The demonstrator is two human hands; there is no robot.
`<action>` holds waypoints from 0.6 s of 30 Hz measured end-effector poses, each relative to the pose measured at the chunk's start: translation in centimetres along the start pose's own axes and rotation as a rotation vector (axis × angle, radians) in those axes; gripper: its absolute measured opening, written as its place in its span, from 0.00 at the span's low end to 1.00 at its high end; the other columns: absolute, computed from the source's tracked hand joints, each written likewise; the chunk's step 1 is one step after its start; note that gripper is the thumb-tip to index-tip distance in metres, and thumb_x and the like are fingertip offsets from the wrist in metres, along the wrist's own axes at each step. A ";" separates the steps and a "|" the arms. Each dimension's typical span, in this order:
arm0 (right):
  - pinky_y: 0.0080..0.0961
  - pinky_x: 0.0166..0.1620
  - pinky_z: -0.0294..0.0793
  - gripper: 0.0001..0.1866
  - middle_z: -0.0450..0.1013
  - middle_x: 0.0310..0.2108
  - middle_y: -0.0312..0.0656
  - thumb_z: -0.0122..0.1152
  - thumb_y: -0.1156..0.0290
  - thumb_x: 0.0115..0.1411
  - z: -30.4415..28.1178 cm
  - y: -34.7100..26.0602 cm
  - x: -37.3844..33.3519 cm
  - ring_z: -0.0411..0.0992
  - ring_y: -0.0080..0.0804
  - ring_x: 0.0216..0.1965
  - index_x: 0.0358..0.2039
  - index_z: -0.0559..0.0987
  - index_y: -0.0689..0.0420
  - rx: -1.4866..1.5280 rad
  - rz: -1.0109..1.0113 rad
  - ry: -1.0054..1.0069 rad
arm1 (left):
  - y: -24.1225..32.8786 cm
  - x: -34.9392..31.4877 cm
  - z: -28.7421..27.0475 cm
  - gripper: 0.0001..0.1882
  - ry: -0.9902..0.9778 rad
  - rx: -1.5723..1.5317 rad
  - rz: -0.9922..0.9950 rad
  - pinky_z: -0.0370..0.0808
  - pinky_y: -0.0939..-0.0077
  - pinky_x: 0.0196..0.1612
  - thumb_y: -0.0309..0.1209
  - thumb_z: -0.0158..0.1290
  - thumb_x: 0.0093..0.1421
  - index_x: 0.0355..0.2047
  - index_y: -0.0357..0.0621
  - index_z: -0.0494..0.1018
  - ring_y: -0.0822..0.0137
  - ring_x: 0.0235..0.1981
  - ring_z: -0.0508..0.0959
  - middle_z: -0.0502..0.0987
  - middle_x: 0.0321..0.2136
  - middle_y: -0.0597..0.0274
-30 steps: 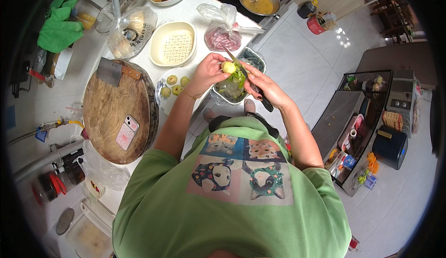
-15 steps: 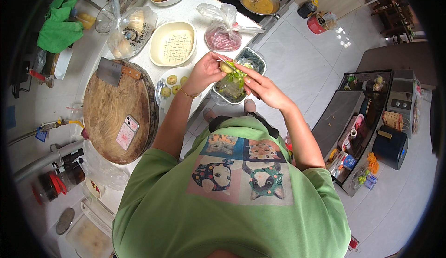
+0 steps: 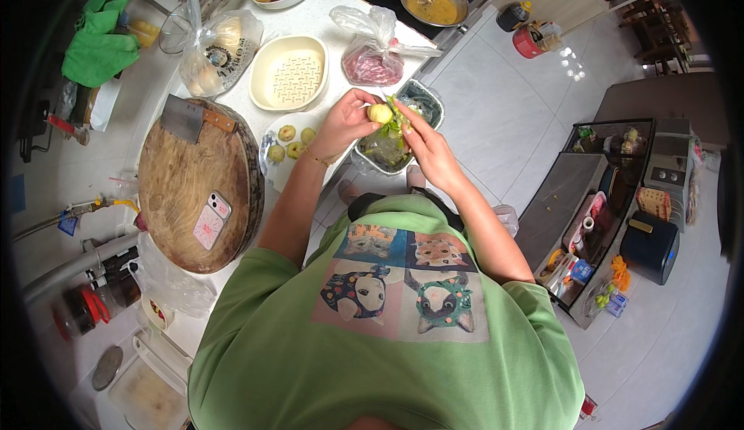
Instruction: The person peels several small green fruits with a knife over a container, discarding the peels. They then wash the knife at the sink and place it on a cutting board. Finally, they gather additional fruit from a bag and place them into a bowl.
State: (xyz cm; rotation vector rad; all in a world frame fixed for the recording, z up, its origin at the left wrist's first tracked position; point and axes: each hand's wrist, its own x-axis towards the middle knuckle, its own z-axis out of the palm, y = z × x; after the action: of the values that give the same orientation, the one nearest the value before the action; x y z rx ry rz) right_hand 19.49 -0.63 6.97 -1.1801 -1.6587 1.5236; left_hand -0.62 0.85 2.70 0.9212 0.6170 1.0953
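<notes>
- Left hand (image 3: pixel 345 124) — fingers closed round a small yellow-green fruit (image 3: pixel 379 112), held above a metal basin (image 3: pixel 428 93).
- Right hand (image 3: pixel 428 147) — fingertips pinching green peel (image 3: pixel 394 124) at the fruit.
- Plate (image 3: pixel 273 168) of peeled fruits just beside.

A clear bag of pink meat (image 3: pixel 370 62) lies beside the cream strainer; a phone (image 3: pixel 211 221) rests on the round board.

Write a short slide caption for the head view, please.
Both hands, left hand and right hand, peel a small yellow-green vegetable above a scrap tub.
</notes>
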 end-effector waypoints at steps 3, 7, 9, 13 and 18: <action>0.11 0.26 0.57 0.23 0.62 0.24 0.29 0.41 0.64 0.67 -0.4 0.6 0.5 0.55 0.13 0.23 0.62 0.60 0.49 0.201 0.100 0.050 | -0.1 -0.1 0.3 0.19 0.003 -0.044 0.013 0.64 0.70 0.57 0.11 0.47 0.54 0.44 0.39 0.61 0.59 0.55 0.68 0.67 0.45 0.57; 0.10 0.22 0.53 0.24 0.59 0.21 0.27 0.40 0.62 0.67 -1.1 1.0 0.4 0.52 0.12 0.19 0.63 0.57 0.48 0.181 0.116 0.015 | 0.1 -0.3 0.7 0.17 0.078 -0.197 0.007 0.65 0.68 0.58 0.14 0.46 0.56 0.45 0.39 0.61 0.54 0.56 0.67 0.67 0.46 0.55; 0.10 0.23 0.52 0.24 0.59 0.21 0.27 0.40 0.62 0.67 -1.1 0.9 0.2 0.52 0.12 0.19 0.64 0.57 0.47 0.199 0.137 0.014 | 0.0 -0.3 0.8 0.15 0.122 -0.223 0.012 0.66 0.68 0.58 0.16 0.45 0.58 0.46 0.38 0.61 0.54 0.55 0.68 0.68 0.46 0.54; 0.13 0.26 0.59 0.25 0.62 0.23 0.29 0.42 0.63 0.67 -0.7 0.7 -0.3 0.57 0.15 0.22 0.64 0.55 0.45 0.138 0.117 0.000 | -0.8 -0.2 0.9 0.13 0.380 -0.283 -0.091 0.70 0.69 0.55 0.22 0.45 0.61 0.46 0.36 0.62 0.56 0.53 0.70 0.71 0.44 0.53; 0.35 0.50 0.67 0.26 0.68 0.49 0.53 0.44 0.64 0.64 -0.6 0.2 -0.6 0.68 0.50 0.48 0.63 0.57 0.44 -0.267 0.027 -0.042 | -1.9 -0.1 1.3 0.11 0.536 -0.423 -0.128 0.71 0.67 0.53 0.24 0.46 0.62 0.44 0.37 0.63 0.60 0.45 0.74 0.71 0.42 0.52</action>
State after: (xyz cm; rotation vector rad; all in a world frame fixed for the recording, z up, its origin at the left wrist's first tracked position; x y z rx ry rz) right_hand 20.36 -0.92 6.97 -1.3188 -1.9271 1.3816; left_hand 1.26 0.00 1.71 0.2126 0.8243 1.3000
